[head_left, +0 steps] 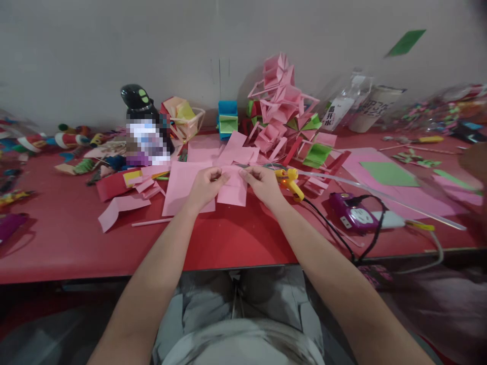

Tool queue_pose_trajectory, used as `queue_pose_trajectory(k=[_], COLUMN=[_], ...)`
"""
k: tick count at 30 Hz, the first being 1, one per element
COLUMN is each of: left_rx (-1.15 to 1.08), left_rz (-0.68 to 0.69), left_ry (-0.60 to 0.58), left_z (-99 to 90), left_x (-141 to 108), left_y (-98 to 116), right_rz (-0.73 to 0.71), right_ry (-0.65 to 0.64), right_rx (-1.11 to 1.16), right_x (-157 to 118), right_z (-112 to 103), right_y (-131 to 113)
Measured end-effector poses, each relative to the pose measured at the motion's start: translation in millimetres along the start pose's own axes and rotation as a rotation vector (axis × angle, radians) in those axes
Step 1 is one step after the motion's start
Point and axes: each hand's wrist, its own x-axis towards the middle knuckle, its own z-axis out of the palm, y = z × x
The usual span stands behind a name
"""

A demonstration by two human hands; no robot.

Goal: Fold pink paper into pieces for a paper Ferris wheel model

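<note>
Between my two hands is a small pink sheet of paper, held above the red tabletop. My left hand pinches its left side with thumb and fingers. The right side is pinched by my right hand. Under and left of it lies a larger pink sheet. Just right of my right hand rests a yellow glue gun with a small orange light showing. Behind the hands, more pink paper strips overlap in a loose pile.
A tall stack of folded pink paper shapes stands behind. Left of it are a blue-and-green paper piece and a black bottle. At right lie a purple power strip with cables and a green sheet. The red table ends near my lap.
</note>
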Motion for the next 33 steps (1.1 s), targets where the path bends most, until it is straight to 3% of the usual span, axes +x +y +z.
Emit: queue_pose_trajectory(k=[3, 8, 14, 16, 19, 23, 26, 29, 33], left_rx=[0.013, -0.072, -0.371, -0.403, -0.387, -0.353, -0.343, -0.341, -0.365], left_rz=[0.004, -0.021, -0.167, -0.196, -0.244, -0.314, -0.347, -0.381, -0.391], left_ry=[0.011, 0.106, -0.028, -0.021, 0.067, 0.103, 0.083, 0.014, -0.093], left_z=[-1.5, -2.9, -0.9, -0.6, -1.8, -3.3, -2.2, -0.3, 1.4], left_x=[1, 2, 0, 0, 2, 3, 3, 2, 1], left_y=[-1, -3, 0, 1, 0, 1, 3, 6, 8], right_rz=[0.026, 0.099, 0.107, 0.101, 0.019, -0.168, -0.295, -0.376, -0.381], right_ry=[0.014, -0.106, -0.095, -0.053, -0.028, -0.168, -0.222, -0.165, -0.085], right_rx=[0.043, 0.176, 0.157, 0.110, 0.019, -0.176, -0.336, -0.394, -0.359], right_x=[0, -2, 1, 1, -3, -10, -10, -7, -5], right_z=[1, 7, 5, 4, 4, 3, 2, 1, 1], right_y=[0, 0, 9, 10, 6, 1, 1, 0, -2])
